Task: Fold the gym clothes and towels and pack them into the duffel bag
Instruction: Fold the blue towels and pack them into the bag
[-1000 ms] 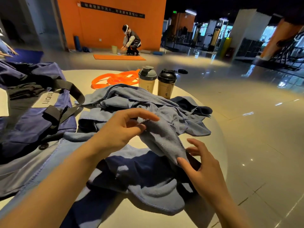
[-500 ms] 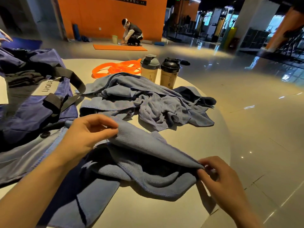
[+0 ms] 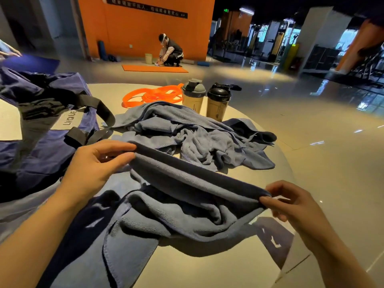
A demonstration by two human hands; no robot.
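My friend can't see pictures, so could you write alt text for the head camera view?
Two bare hands stretch a blue-grey towel over a round table, the left hand and right hand each pinching an end. Behind lie crumpled towels, two shaker bottles, and a blue duffel bag on the left.

We lose the duffel bag (image 3: 41,142) at 9 o'clock: the left edge cuts it, and its inside is too dark to read beyond a black bundle. Our forearms run off the bottom edge. Left hand (image 3: 91,171) fingers (image 3: 116,145) cover the towel (image 3: 187,183) corner they pinch; right hand (image 3: 291,206) hides the other corner. Towel's lower folds bunch, so its full shape is unclear. The rumpled pile (image 3: 197,138) at 12 o'clock: we cannot count the pieces. It hides the bottoms of both shaker bottles (image 3: 216,102); label print too small. Wall sign (image 3: 145,7) at 12 o'clock is unreadable. Bench (image 3: 228,267) rim at 5 o'clock is cut off.
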